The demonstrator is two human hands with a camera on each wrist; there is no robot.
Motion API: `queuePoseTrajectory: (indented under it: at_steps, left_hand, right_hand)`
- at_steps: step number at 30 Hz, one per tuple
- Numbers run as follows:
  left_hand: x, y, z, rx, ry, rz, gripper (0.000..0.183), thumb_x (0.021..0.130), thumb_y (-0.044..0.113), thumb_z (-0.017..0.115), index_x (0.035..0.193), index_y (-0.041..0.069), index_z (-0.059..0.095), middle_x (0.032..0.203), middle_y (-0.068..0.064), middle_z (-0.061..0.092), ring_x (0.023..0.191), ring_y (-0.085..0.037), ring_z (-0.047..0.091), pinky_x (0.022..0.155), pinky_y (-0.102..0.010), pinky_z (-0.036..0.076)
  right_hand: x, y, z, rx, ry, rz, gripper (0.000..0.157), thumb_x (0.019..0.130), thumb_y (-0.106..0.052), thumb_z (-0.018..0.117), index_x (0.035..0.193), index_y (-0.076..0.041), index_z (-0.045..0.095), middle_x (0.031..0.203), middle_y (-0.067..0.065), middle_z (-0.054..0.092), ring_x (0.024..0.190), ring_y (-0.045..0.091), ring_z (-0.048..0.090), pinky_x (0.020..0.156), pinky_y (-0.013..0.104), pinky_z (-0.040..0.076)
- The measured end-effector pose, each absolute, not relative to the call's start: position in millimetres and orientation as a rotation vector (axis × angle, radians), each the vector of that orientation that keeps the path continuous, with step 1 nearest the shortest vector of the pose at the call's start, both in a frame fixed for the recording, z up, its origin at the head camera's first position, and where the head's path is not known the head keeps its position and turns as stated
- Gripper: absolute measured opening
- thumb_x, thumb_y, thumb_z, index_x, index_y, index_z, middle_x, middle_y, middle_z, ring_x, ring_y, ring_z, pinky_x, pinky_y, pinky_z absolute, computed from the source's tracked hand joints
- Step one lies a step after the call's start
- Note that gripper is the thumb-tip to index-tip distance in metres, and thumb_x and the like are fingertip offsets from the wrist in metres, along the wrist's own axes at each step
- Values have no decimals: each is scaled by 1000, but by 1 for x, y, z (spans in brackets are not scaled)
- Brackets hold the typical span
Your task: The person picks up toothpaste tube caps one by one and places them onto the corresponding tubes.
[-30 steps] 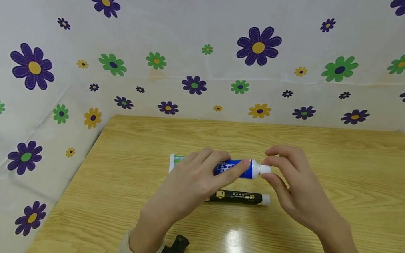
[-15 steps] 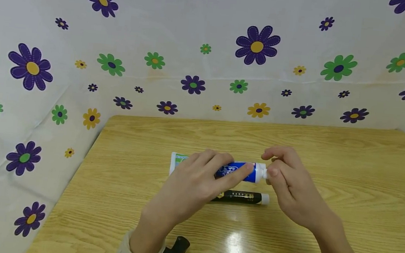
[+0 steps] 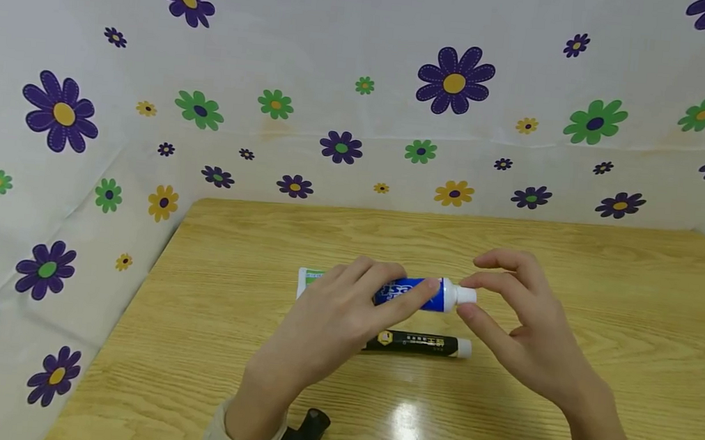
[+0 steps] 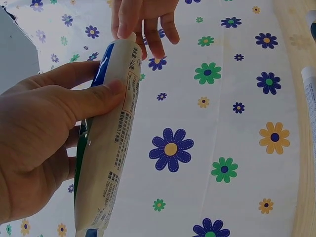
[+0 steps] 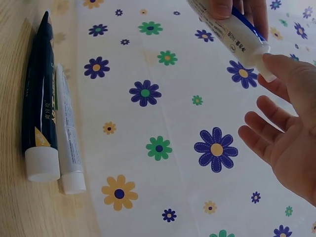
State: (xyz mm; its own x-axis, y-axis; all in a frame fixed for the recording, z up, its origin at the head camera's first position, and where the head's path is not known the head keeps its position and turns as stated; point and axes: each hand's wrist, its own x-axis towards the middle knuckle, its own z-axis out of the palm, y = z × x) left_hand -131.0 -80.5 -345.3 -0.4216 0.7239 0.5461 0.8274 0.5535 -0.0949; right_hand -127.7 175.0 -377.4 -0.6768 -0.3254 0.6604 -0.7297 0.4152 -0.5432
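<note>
My left hand [image 3: 335, 309] grips a blue, white and green toothpaste tube [image 3: 437, 296] lying level above the table, its thumb on the near side. In the left wrist view, the printed back of the toothpaste tube [image 4: 111, 123] faces the camera. My right hand [image 3: 532, 326] pinches the white cap [image 3: 467, 296] between thumb and index finger, the other fingers spread away. In the right wrist view, the right thumb lies against the cap [image 5: 266, 73], which sits on the tube's neck. My left hand covers the tube's middle.
A black tube with a white cap [image 3: 423, 343] lies on the wooden table [image 3: 604, 291], partly behind my left hand. Beside it lies a slim white tube [image 5: 69, 128], seen in the right wrist view. A flower-print cloth [image 3: 316, 56] rises behind and at the sides.
My right hand's thumb and fingers rolled over the cap, then turned back to a spread pinch. The tube's capped end dipped slightly and rose again. My left hand kept its grip.
</note>
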Motion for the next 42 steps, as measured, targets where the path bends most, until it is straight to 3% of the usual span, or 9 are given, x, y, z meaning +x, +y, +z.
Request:
queuePoseTrajectory:
  at_steps: [11, 16, 21, 25, 28, 32, 36, 42]
  left_hand:
    - [-130, -79, -345, -1267, -2235, -241, 53, 89, 5, 73, 138, 20, 58, 110, -7, 64, 96, -21, 64, 80, -31, 56]
    - [-131, -78, -348, -1271, -2194, -235, 52, 89, 6, 74, 137, 19, 58, 108, -7, 64, 93, -21, 65, 79, -31, 57]
    - [-132, -77, -349, -1277, -2187, -252, 52, 89, 7, 74, 138, 19, 58, 108, -7, 64, 93, -21, 65, 79, -31, 57]
    - [-132, -76, -348, -1272, -2232, -263, 53, 89, 5, 74, 137, 20, 59, 110, -7, 64, 95, -21, 65, 81, -31, 57]
    - [-132, -77, -346, -1269, -2280, -291, 55, 87, 0, 74, 136, 20, 59, 112, -7, 64, 97, -22, 65, 81, -31, 57]
    - [-134, -81, -345, -1293, -2321, -360, 66, 81, -8, 76, 138, 20, 57, 113, -8, 64, 98, -22, 65, 81, -31, 56]
    - [-135, -86, -345, -1323, -2347, -414, 76, 75, -11, 80, 140, 19, 54, 114, -9, 62, 97, -23, 64, 82, -31, 55]
    - [-137, -83, -348, -1320, -2311, -384, 68, 81, -8, 76, 140, 19, 54, 111, -9, 63, 93, -21, 65, 79, -29, 56]
  right_hand:
    - [-131, 173, -380, 985, -2131, 1078, 40, 103, -38, 49, 99, -3, 67, 110, 16, 54, 105, 25, 50, 93, 19, 39]
    - [-133, 170, -385, 1002, -2074, 1107, 41, 105, -36, 44, 88, -5, 65, 103, 16, 51, 109, 31, 51, 100, 23, 39]
    - [-131, 169, -385, 977, -2198, 1195, 36, 109, -25, 38, 79, -12, 53, 102, 9, 49, 113, 28, 49, 106, 25, 36]
    - [-130, 170, -386, 935, -2271, 1169, 31, 109, -14, 37, 82, -11, 53, 107, 8, 52, 108, 22, 49, 96, 23, 39]
    - [-130, 171, -387, 928, -2271, 1150, 29, 109, -21, 39, 93, -7, 60, 113, 11, 52, 106, 20, 48, 88, 24, 41]
    - [-130, 172, -383, 948, -2266, 985, 39, 106, -39, 42, 107, -8, 66, 116, 13, 53, 108, 26, 49, 87, 34, 44]
    - [-131, 170, -380, 968, -2197, 768, 42, 104, -43, 44, 105, -8, 68, 112, 17, 57, 103, 33, 54, 84, 42, 47]
    - [-136, 164, -383, 975, -2078, 679, 41, 106, -37, 41, 95, -4, 63, 105, 18, 58, 91, 34, 56, 78, 41, 47]
